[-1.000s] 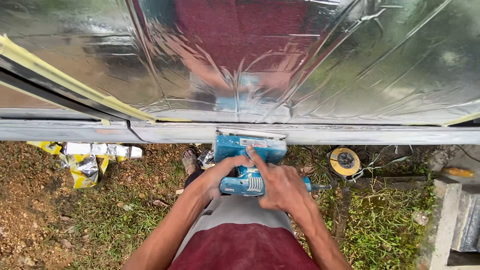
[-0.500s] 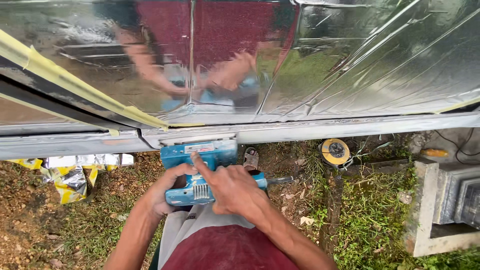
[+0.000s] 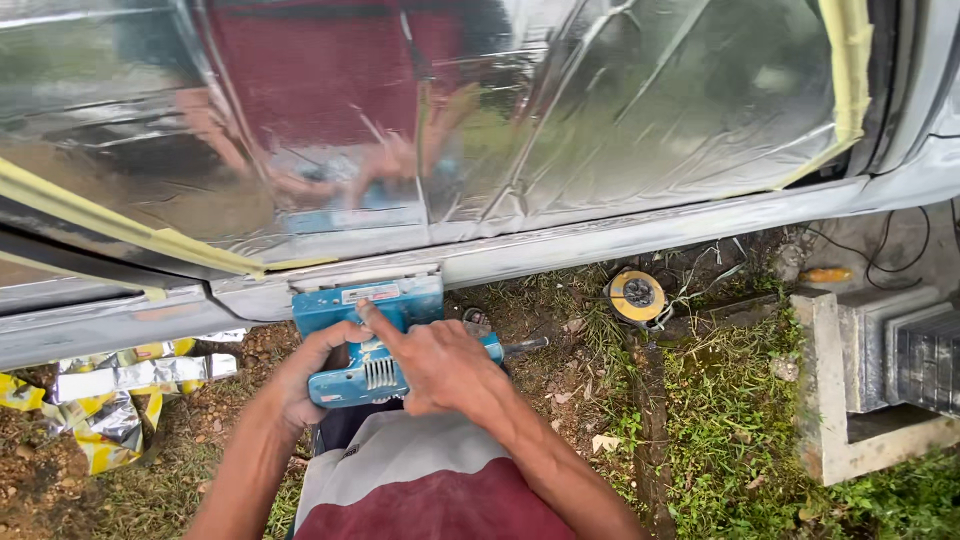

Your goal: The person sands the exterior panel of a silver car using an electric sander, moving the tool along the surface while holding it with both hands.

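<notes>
Yellow tape roll [image 3: 636, 295] on grass right; crumpled yellow-silver wrappers [image 3: 105, 400] on dirt left; grey concrete block [image 3: 870, 375] far right.
</notes>
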